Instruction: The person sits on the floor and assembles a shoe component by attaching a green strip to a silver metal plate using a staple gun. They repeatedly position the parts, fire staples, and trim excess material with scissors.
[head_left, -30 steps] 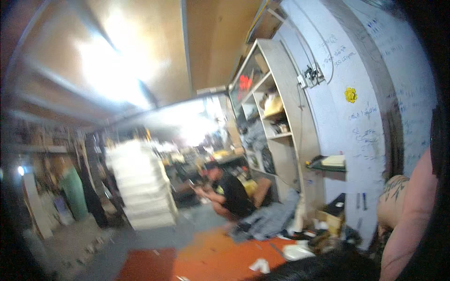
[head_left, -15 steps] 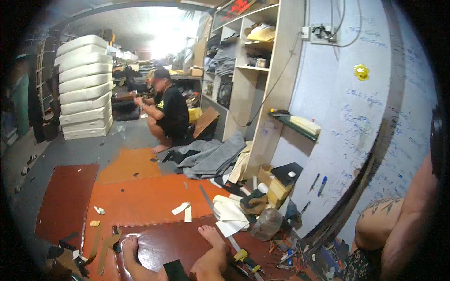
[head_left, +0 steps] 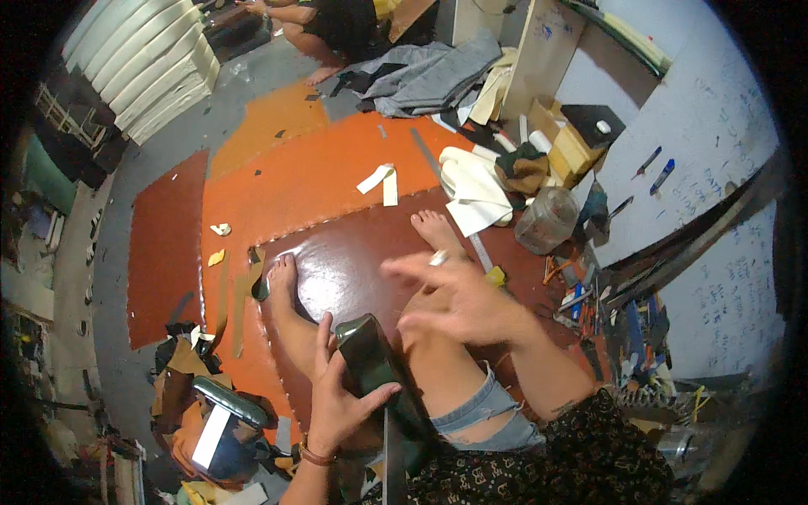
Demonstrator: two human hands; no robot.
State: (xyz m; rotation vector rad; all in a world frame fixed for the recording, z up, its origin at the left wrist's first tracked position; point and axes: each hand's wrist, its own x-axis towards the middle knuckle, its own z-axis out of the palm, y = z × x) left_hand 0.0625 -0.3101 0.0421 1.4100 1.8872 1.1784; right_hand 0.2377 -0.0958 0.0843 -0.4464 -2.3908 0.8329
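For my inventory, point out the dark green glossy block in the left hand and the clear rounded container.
Dark green glossy block (head_left: 368, 360): head view, its broad face.
Clear rounded container (head_left: 545, 222): head view, its side wall.

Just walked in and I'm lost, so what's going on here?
A person's left hand grips a glossy dark green piece over their lap. The right hand, blurred, hovers beside it, fingers spread, with a small white item at one finger. Farther off, another person, partly in view, crouches near a stack of white slabs.
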